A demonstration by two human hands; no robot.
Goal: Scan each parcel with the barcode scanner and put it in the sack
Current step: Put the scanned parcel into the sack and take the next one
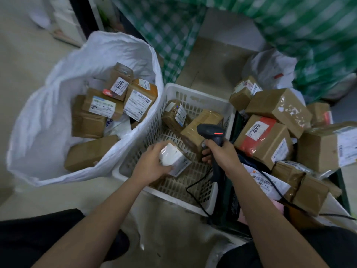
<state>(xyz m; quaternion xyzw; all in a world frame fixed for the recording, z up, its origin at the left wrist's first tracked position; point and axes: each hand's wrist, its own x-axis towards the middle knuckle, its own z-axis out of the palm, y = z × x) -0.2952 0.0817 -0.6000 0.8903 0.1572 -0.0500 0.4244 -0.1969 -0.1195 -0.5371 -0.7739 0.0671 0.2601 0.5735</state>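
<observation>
Hands (152,163) hold white parcel (174,160), scanner (211,135).

Small white parcel (174,158), film-wrapped, label on lower face, tilted above white basket at frame centre. Black barcode scanner (211,135), red light lit, upright right of parcel. White sack (48,120), open, holding brown parcels (108,105), at left.

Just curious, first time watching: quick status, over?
Left hand grips white parcel over basket. Right hand holds scanner. Sack open alongside, path clear.
</observation>
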